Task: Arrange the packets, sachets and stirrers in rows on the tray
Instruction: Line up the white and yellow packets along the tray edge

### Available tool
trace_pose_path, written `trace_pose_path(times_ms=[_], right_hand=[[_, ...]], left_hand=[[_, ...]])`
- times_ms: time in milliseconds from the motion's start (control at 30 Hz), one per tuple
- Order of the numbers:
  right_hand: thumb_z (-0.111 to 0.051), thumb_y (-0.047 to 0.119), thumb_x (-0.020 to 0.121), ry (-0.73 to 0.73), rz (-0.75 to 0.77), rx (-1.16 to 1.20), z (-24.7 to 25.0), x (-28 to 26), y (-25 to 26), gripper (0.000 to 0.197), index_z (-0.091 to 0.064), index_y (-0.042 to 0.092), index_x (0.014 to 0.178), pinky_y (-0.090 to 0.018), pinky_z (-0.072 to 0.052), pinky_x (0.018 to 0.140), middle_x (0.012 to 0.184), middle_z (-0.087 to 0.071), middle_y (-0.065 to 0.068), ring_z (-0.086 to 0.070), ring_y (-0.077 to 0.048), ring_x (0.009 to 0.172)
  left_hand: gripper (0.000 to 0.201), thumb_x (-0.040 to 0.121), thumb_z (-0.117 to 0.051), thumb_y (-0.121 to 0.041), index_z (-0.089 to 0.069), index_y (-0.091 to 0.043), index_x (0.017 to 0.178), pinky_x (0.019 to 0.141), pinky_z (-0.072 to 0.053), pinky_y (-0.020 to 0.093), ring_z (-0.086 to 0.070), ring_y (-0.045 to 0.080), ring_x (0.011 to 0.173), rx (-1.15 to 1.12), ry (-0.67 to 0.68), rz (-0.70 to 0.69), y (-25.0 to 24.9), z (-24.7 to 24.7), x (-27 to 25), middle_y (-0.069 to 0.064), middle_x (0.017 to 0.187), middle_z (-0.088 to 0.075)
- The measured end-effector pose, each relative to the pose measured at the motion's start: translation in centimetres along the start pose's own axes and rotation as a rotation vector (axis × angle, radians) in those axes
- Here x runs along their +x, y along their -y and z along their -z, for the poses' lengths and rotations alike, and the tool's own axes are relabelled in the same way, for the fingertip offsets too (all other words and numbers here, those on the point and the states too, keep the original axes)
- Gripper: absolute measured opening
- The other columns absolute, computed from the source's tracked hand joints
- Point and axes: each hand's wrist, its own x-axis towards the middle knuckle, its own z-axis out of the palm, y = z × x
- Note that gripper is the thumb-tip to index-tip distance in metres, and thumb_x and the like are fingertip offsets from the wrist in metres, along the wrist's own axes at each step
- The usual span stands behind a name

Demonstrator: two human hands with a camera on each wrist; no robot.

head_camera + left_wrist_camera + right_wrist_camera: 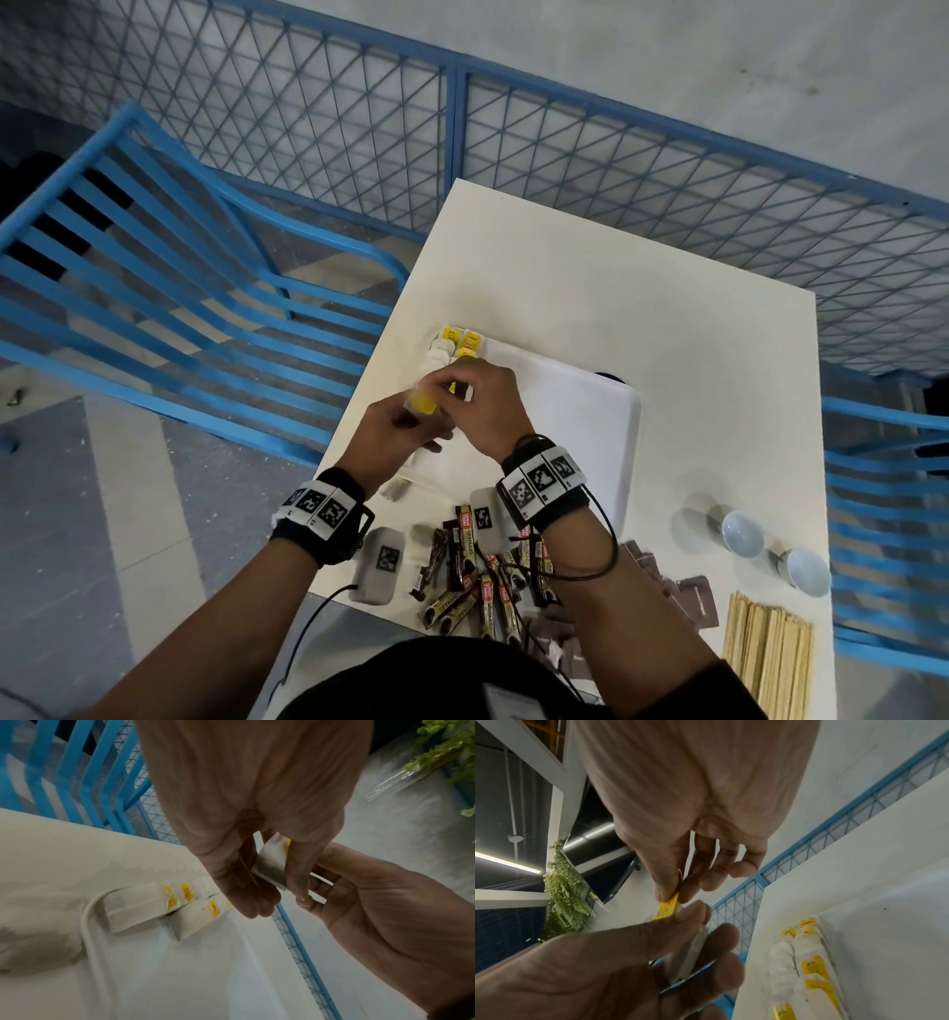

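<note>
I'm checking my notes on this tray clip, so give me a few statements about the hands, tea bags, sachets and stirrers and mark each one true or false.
1. Both hands hold one tea bag above the tray. True: the left hand grips the pouch and the right hand pinches its yellow tag.
2. Tea bags already lie on the tray. True: a row sits at its left edge.
3. The stirrers are lined up on the tray. False: they lie stacked on the table, near its front right corner.
4. The dark sachets are arranged in a row. False: they lie in a loose pile on the table in front of the tray.
</note>
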Motion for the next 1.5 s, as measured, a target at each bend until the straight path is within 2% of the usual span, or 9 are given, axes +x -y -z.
trace_pose_path(times_ms=[167, 333, 500, 667, 867, 1033, 1167, 1333, 1500], right_hand=[[-0.076, 0.012, 0.084, -0.034, 0.001, 0.014, -0.2, 0.3, -0.1, 0.007, -0.079, 0.013, 0.091, -0.018, -0.048, 0.07, 0.086, -0.073, 0.005, -0.059, -0.004, 0.071], [-0.076, 0.015, 0.085, -0.052, -0.029, 0.016, -0.3, 0.3, 0.0, 0.007, -0.077, 0.014, 0.092, -0.017, -0.048, 0.072, 0.087, -0.073, 0.005, -0.061, -0.006, 0.074], [-0.075, 0.025, 0.087, 0.021, -0.111, -0.082, -0.5, 0.0, -0.8, 0.019, -0.076, 0.018, 0.105, -0.015, -0.048, 0.073, 0.093, -0.071, 0.004, -0.059, -0.004, 0.074], [-0.075, 0.017, 0.086, 0.021, -0.157, -0.067, -0.6, 0.0, -1.2, 0.01, -0.077, 0.013, 0.095, -0.011, -0.046, 0.072, 0.09, -0.075, 0.002, -0.06, -0.003, 0.072], [-0.076, 0.023, 0.087, 0.007, -0.231, -0.064, -1.2, 0.0, -1.8, 0.014, -0.076, 0.014, 0.097, -0.011, -0.045, 0.072, 0.087, -0.073, 0.005, -0.059, 0.0, 0.071], [-0.077, 0.022, 0.086, -0.014, -0.278, -0.066, -1.7, 0.1, -2.8, 0.011, -0.075, 0.013, 0.093, -0.008, -0.043, 0.071, 0.081, -0.069, 0.008, -0.06, -0.004, 0.071], [-0.077, 0.023, 0.086, -0.014, -0.316, -0.049, -1.7, -0.1, -3.2, 0.011, -0.076, 0.014, 0.092, -0.006, -0.043, 0.07, 0.08, -0.069, 0.008, -0.06, 0.002, 0.072], [-0.077, 0.021, 0.087, -0.012, -0.317, 0.005, -1.7, -0.5, -3.3, 0.009, -0.078, 0.012, 0.088, -0.009, -0.043, 0.069, 0.072, -0.068, 0.014, -0.059, 0.005, 0.064], [-0.072, 0.018, 0.09, -0.023, -0.272, 0.014, -1.1, -0.1, -3.3, 0.008, -0.078, 0.015, 0.084, -0.015, -0.047, 0.072, 0.072, -0.073, 0.009, -0.064, -0.002, 0.067]], left_hand=[[0.017, 0.091, -0.07, -0.003, -0.068, 0.002, 0.108, 0.079, -0.059, 0.046, -0.073, 0.032, 0.088, -0.033, -0.002, 0.027, -0.2, 0.4, 0.5, 0.026, 0.097, -0.073], [0.006, 0.092, -0.069, -0.002, -0.069, -0.002, 0.098, 0.08, -0.06, 0.045, -0.073, 0.038, 0.091, -0.065, -0.015, 0.049, -0.4, 0.7, 0.5, 0.016, 0.086, -0.075], [0.019, 0.094, -0.067, -0.005, -0.068, 0.006, 0.109, 0.074, -0.061, 0.035, -0.074, 0.033, 0.085, -0.041, 0.007, 0.051, -0.2, 0.9, 0.5, 0.027, 0.096, -0.073], [0.018, 0.092, -0.069, -0.001, -0.066, 0.007, 0.108, 0.073, -0.061, 0.035, -0.074, 0.035, 0.085, -0.042, 0.013, 0.077, 0.1, 1.1, 0.5, 0.025, 0.096, -0.074], [0.03, 0.095, -0.068, -0.007, -0.06, 0.019, 0.106, 0.073, -0.062, 0.035, -0.074, 0.035, 0.084, -0.016, 0.02, 0.102, 0.6, 2.0, 0.8, 0.027, 0.098, -0.073], [0.014, 0.093, -0.071, -0.009, -0.067, 0.004, 0.098, 0.076, -0.061, 0.04, -0.073, 0.037, 0.086, 0.02, 0.037, 0.143, 0.6, 2.4, 1.2, 0.018, 0.093, -0.076], [0.019, 0.098, -0.066, -0.017, -0.066, -0.002, 0.109, 0.076, -0.06, 0.043, -0.074, 0.034, 0.088, 0.024, 0.027, 0.146, 0.7, 2.7, 1.6, 0.014, 0.096, -0.077], [0.004, 0.099, -0.065, -0.013, -0.066, -0.011, 0.102, 0.067, -0.06, 0.034, -0.076, 0.019, 0.08, 0.133, -0.041, 0.038, 1.2, 3.2, 2.6, 0.001, 0.082, -0.078], [0.009, 0.094, -0.07, -0.013, -0.068, -0.022, 0.091, 0.068, -0.058, 0.039, -0.072, 0.038, 0.081, 0.233, -0.027, -0.031, 1.9, 4.2, 3.3, 0.009, 0.082, -0.076]])
